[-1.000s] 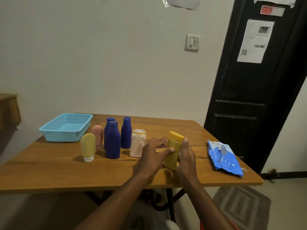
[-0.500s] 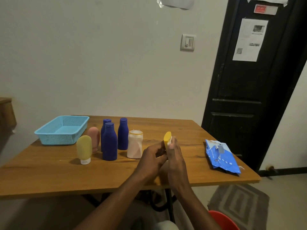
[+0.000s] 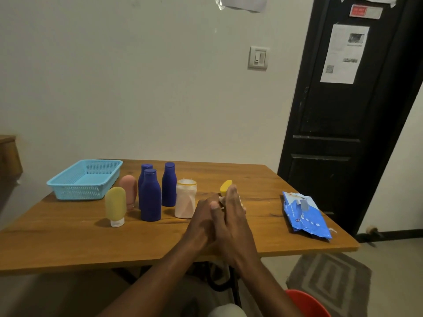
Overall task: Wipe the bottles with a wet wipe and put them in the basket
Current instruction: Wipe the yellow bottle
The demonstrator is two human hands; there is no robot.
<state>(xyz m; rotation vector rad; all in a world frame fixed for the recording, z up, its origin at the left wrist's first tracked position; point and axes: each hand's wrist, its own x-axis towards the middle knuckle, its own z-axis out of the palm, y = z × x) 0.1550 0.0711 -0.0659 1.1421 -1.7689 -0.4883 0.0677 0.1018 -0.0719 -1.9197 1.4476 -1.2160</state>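
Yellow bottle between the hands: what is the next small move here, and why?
Probably slide the right hand up so the wipe covers the cap of the yellow bottle. Both hands enclose the body, the left hand gripping it, a bit of white wipe shows at the right hand's fingers, and only the cap pokes out bare. The basket holds nothing yet.
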